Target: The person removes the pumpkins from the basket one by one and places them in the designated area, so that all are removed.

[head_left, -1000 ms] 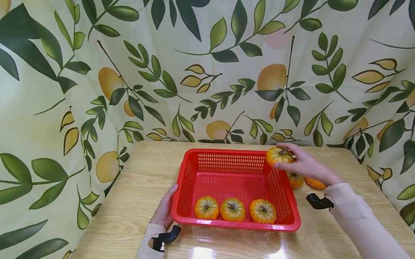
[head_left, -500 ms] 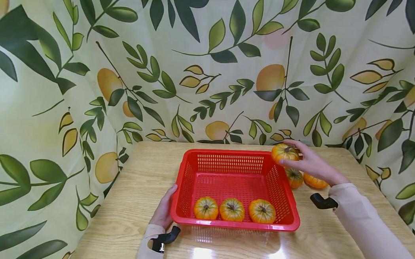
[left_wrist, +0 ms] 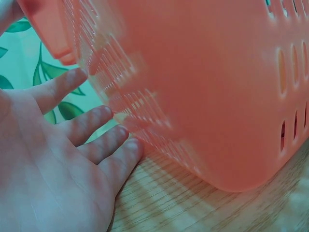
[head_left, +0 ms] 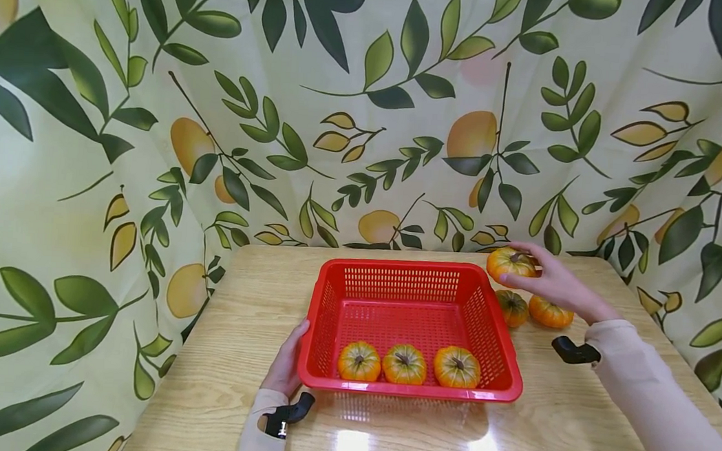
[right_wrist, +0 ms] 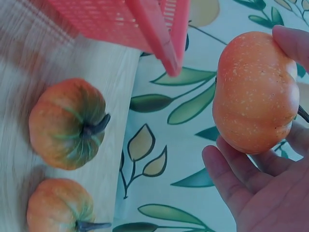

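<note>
My right hand (head_left: 556, 280) holds a small orange pumpkin (head_left: 510, 263) above the table, just beyond the back right corner of a red plastic basket (head_left: 409, 390). In the right wrist view, thumb and fingers grip this pumpkin (right_wrist: 256, 92) from its sides. My left hand (head_left: 284, 364) is at the basket's left side; in the left wrist view its straight fingers (left_wrist: 91, 123) touch the slotted wall. Three pumpkins (head_left: 405, 365) sit in a row along the basket's near side. A greener pumpkin (head_left: 511, 309) and an orange pumpkin (head_left: 550, 312) stand on the table to the basket's right.
The light wood table (head_left: 258, 281) ends at the back against a leaf-patterned cloth (head_left: 346, 66), which also hangs along both sides. A black wrist mount (head_left: 575, 350) sticks out from the right sleeve, and another mount (head_left: 290, 414) from the left.
My right hand has moved right and slightly up with the pumpkin, from over the basket's right rim to outside it. The greener pumpkin beneath shows more fully. My left hand stays at the basket.
</note>
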Demonstrator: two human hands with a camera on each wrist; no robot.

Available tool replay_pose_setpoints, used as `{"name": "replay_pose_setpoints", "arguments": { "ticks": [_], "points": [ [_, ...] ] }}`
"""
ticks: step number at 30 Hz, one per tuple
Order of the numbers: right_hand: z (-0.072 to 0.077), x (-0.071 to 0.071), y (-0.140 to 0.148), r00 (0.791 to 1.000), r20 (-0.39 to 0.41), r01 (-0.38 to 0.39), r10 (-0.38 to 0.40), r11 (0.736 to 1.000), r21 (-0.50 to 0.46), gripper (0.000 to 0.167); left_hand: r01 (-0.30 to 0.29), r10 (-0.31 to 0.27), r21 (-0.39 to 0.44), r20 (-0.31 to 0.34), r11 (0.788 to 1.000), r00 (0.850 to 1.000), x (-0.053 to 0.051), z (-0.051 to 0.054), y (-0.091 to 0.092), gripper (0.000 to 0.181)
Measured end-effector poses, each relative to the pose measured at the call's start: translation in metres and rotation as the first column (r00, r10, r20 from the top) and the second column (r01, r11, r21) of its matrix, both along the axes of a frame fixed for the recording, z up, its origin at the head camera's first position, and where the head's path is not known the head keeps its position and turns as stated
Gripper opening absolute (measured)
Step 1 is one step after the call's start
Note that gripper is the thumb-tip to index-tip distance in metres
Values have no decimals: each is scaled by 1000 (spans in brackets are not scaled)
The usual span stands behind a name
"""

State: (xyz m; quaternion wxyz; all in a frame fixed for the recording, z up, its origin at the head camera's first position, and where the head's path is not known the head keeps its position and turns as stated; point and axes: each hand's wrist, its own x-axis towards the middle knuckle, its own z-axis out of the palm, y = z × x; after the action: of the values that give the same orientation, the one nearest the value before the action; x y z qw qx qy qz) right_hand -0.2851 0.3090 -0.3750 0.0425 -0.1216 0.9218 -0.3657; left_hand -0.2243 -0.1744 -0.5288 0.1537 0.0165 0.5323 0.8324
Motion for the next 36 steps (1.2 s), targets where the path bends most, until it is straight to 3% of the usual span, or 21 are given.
{"name": "replay_pose_setpoints", "arguments": {
  "ticks": [18,29,36],
  "points": [
    [-2,-5,25,996,32,80,-80,997,17,85,10,-10,27,-1,1000,1000,1,1,-2,54],
    [-2,1,41,991,78,105,-107,994,32,90,25,-25,33,-5,999,1000,1,1,0,52],
    [-8,-1,52,990,77,115,-118,993,37,89,2,-2,36,1,999,1000,1,0,1,52]
  ]
}}
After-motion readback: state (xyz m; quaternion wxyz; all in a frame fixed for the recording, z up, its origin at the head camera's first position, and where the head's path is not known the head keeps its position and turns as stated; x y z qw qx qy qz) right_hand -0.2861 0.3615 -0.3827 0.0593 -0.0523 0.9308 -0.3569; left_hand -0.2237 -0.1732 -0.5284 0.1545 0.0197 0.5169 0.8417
